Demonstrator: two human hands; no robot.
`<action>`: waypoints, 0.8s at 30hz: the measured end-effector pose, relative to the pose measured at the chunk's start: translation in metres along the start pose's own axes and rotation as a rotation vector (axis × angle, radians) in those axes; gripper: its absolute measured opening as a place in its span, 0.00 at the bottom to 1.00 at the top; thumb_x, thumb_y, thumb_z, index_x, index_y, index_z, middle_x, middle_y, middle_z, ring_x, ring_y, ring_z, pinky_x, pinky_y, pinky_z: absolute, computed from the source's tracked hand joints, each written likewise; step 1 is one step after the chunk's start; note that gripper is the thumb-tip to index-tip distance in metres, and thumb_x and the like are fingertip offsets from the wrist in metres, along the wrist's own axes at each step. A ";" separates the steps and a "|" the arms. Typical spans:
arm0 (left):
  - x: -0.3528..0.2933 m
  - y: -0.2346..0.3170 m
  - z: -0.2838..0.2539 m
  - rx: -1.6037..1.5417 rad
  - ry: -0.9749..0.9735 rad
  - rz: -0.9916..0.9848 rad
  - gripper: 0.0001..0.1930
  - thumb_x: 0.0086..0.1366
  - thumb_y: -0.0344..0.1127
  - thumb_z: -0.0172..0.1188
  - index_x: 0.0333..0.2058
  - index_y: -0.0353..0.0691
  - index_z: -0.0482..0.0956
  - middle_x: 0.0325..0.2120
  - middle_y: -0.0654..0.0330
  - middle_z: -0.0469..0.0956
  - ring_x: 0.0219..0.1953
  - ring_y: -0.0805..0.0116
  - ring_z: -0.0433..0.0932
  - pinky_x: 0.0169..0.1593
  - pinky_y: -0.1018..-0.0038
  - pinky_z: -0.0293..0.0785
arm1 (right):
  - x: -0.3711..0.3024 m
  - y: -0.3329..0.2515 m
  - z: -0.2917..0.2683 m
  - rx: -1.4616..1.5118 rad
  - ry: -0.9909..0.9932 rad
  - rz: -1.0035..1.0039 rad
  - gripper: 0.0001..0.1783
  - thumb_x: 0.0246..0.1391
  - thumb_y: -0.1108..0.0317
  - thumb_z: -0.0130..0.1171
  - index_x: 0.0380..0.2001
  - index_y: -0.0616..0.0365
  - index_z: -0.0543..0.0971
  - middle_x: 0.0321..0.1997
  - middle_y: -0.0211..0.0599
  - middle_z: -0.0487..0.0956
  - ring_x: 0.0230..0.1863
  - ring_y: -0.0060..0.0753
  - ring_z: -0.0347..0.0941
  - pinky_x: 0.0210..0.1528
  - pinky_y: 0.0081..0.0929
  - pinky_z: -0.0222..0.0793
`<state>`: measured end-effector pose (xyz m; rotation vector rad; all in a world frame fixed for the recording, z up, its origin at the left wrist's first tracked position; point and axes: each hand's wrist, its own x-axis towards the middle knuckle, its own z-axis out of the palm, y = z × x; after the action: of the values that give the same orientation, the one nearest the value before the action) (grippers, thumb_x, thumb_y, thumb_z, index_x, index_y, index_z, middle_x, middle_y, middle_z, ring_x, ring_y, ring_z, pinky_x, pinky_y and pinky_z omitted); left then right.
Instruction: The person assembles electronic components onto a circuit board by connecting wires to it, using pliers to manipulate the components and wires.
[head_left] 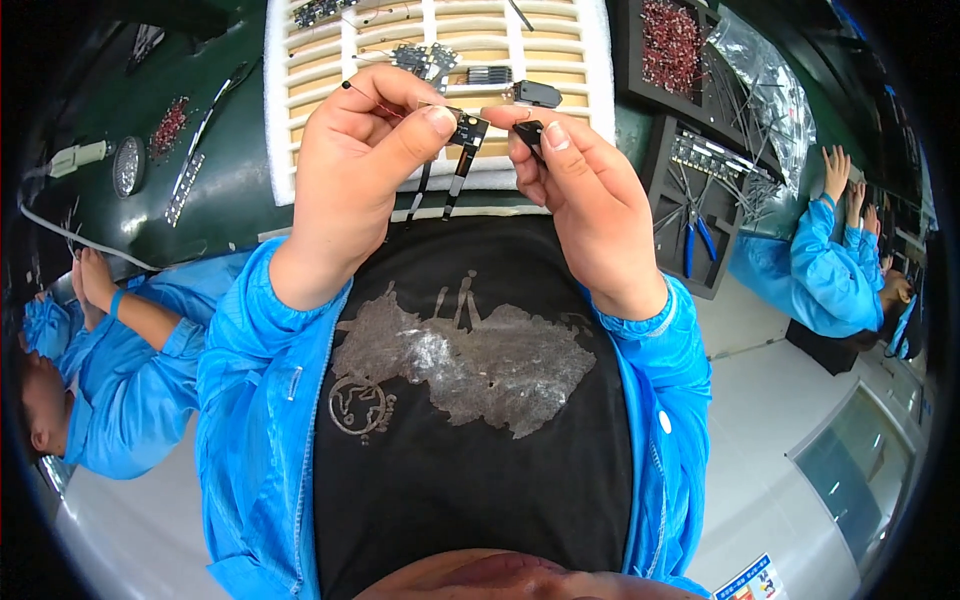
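Observation:
My left hand (365, 165) pinches a small black circuit board (468, 128) between thumb and forefinger. A dark flat ribbon cable (457, 180) hangs from the board, and a thin red wire with a small round black end (347, 86) runs by the fingers. Close beside it, my right hand (585, 175) grips a small black plastic piece (530, 132), partly covered by the fingers. Both hands are above the near edge of a white slotted foam tray (602, 60). On the tray lie several circuit boards (425, 62) and a black plastic case (536, 95).
At right, black trays (655, 105) hold red small parts (670, 45), thin strips and blue-handled pliers (697, 243). A clear plastic bag (770, 80) lies beside them. More red parts (168, 128) and a strip of parts (190, 180) sit at left. Co-workers in blue (130, 390) flank me.

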<state>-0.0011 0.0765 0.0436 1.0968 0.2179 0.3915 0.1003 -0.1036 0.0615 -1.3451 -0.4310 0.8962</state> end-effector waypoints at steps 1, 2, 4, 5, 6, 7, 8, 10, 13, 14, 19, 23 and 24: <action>0.000 0.000 0.001 -0.003 -0.006 0.018 0.05 0.67 0.28 0.66 0.38 0.37 0.79 0.33 0.67 0.80 0.36 0.82 0.75 0.42 0.83 0.70 | 0.000 0.001 -0.001 0.037 -0.010 0.008 0.24 0.76 0.56 0.43 0.59 0.63 0.77 0.39 0.22 0.72 0.38 0.14 0.62 0.42 0.15 0.61; -0.001 0.000 0.001 -0.006 -0.013 0.037 0.05 0.67 0.28 0.66 0.39 0.37 0.79 0.33 0.67 0.80 0.36 0.82 0.75 0.42 0.83 0.71 | 0.000 0.001 -0.001 0.073 -0.021 0.017 0.24 0.76 0.56 0.43 0.59 0.64 0.77 0.40 0.22 0.72 0.39 0.15 0.63 0.43 0.16 0.61; -0.001 -0.001 -0.001 -0.001 -0.010 0.039 0.05 0.67 0.27 0.66 0.39 0.37 0.79 0.33 0.66 0.80 0.36 0.82 0.75 0.42 0.83 0.71 | -0.001 0.000 -0.001 0.119 -0.023 0.030 0.24 0.76 0.57 0.43 0.59 0.65 0.77 0.41 0.23 0.72 0.39 0.16 0.63 0.43 0.16 0.61; -0.001 -0.001 -0.001 0.002 -0.007 0.041 0.05 0.67 0.27 0.66 0.39 0.37 0.79 0.34 0.66 0.80 0.37 0.82 0.76 0.43 0.83 0.71 | -0.001 0.000 -0.001 0.164 -0.026 0.044 0.23 0.76 0.58 0.44 0.59 0.66 0.77 0.42 0.24 0.71 0.39 0.17 0.64 0.42 0.17 0.61; -0.001 -0.001 -0.001 0.002 -0.009 0.041 0.05 0.67 0.27 0.66 0.39 0.37 0.79 0.34 0.66 0.80 0.37 0.82 0.76 0.43 0.83 0.71 | -0.001 0.000 -0.002 0.165 -0.025 0.043 0.23 0.76 0.58 0.44 0.59 0.66 0.77 0.42 0.24 0.71 0.39 0.17 0.64 0.42 0.17 0.61; -0.001 -0.001 -0.001 0.000 -0.007 0.034 0.05 0.67 0.28 0.66 0.38 0.37 0.79 0.33 0.66 0.80 0.36 0.82 0.76 0.43 0.83 0.71 | -0.001 0.000 -0.003 0.219 -0.044 0.074 0.21 0.75 0.59 0.44 0.58 0.64 0.76 0.42 0.25 0.71 0.39 0.18 0.64 0.42 0.18 0.61; -0.002 -0.001 -0.001 -0.002 -0.005 0.028 0.05 0.67 0.28 0.66 0.38 0.37 0.79 0.33 0.66 0.80 0.36 0.82 0.75 0.42 0.83 0.71 | -0.002 0.000 -0.003 0.273 -0.063 0.104 0.20 0.75 0.61 0.45 0.57 0.63 0.75 0.43 0.26 0.71 0.39 0.19 0.64 0.41 0.19 0.61; -0.002 -0.003 -0.002 0.005 -0.013 0.019 0.05 0.67 0.28 0.66 0.38 0.37 0.79 0.33 0.66 0.80 0.36 0.82 0.75 0.43 0.83 0.71 | -0.004 0.001 -0.001 0.313 -0.071 0.100 0.17 0.75 0.62 0.45 0.55 0.61 0.74 0.42 0.27 0.71 0.38 0.19 0.65 0.40 0.19 0.61; -0.001 -0.004 -0.002 0.019 -0.023 0.013 0.05 0.67 0.28 0.66 0.38 0.37 0.79 0.33 0.66 0.80 0.36 0.82 0.75 0.43 0.83 0.71 | -0.005 0.002 0.000 0.277 -0.088 0.072 0.11 0.74 0.64 0.46 0.52 0.57 0.71 0.40 0.28 0.73 0.37 0.20 0.67 0.39 0.19 0.62; -0.001 -0.004 -0.001 0.025 -0.024 0.016 0.05 0.67 0.29 0.66 0.38 0.37 0.79 0.33 0.66 0.80 0.36 0.82 0.75 0.43 0.82 0.71 | -0.005 0.001 0.000 0.199 -0.098 0.049 0.09 0.74 0.65 0.46 0.50 0.56 0.69 0.39 0.30 0.75 0.36 0.21 0.68 0.39 0.19 0.63; -0.002 -0.003 0.004 0.053 0.022 -0.017 0.05 0.67 0.29 0.66 0.39 0.37 0.79 0.33 0.66 0.81 0.37 0.81 0.76 0.44 0.81 0.72 | -0.007 0.000 0.007 0.080 -0.091 -0.123 0.07 0.72 0.71 0.49 0.49 0.59 0.70 0.37 0.32 0.78 0.37 0.21 0.73 0.43 0.21 0.69; -0.004 -0.003 0.003 0.043 0.027 -0.015 0.06 0.67 0.29 0.66 0.40 0.37 0.80 0.34 0.66 0.81 0.37 0.80 0.76 0.44 0.81 0.72 | -0.001 0.008 0.009 -0.124 -0.040 -0.322 0.06 0.68 0.75 0.56 0.45 0.61 0.73 0.36 0.31 0.79 0.39 0.18 0.75 0.44 0.20 0.71; -0.003 -0.004 0.003 0.048 0.025 -0.018 0.06 0.67 0.29 0.66 0.40 0.37 0.80 0.34 0.66 0.81 0.37 0.80 0.76 0.44 0.81 0.72 | -0.001 0.011 0.009 -0.119 -0.036 -0.322 0.06 0.68 0.75 0.56 0.45 0.61 0.73 0.36 0.31 0.79 0.39 0.18 0.75 0.44 0.20 0.71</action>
<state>-0.0020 0.0706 0.0411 1.1368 0.2602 0.3854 0.0901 -0.0988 0.0533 -1.3211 -0.7159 0.6357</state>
